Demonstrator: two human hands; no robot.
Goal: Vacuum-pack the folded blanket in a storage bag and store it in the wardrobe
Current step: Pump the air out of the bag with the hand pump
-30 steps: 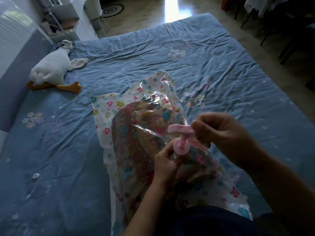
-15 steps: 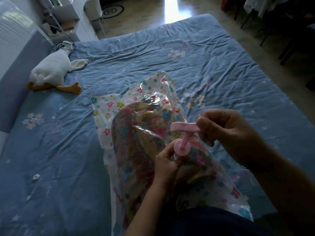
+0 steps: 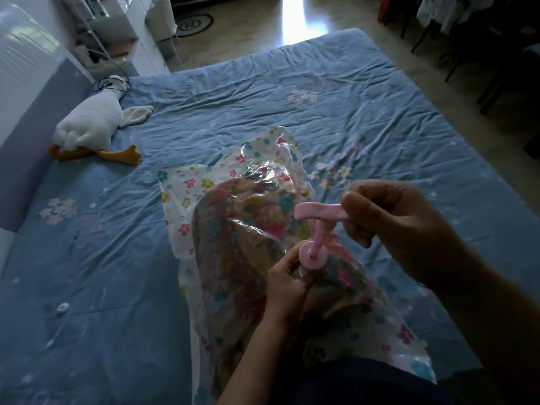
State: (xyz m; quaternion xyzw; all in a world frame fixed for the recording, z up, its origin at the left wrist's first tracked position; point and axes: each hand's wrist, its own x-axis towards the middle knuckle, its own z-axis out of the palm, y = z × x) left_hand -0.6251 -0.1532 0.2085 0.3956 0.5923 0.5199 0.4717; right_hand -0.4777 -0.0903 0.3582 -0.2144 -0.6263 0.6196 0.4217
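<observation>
The storage bag (image 3: pixel 187 200) is thin clear plastic film, glossy and crinkled, printed with small flowers. Through it the blanket (image 3: pixel 233 258) looks like soft matt cloth. The pink pump (image 3: pixel 317 213) is smooth, faintly shiny plastic. The blue sheet (image 3: pixel 292 118) is matt, creased cloth. At 10 o'clock the goose toy (image 3: pixel 90 124) is fuzzy white plush. At 12 o'clock the floor (image 3: pixel 292 33) is polished and mirrors light.

Left hand (image 3: pixel 287 283), right hand (image 3: pixel 394 226), forearms (image 3: pixel 254 363) bare; navy garment (image 3: pixel 350 381) at lap.
</observation>
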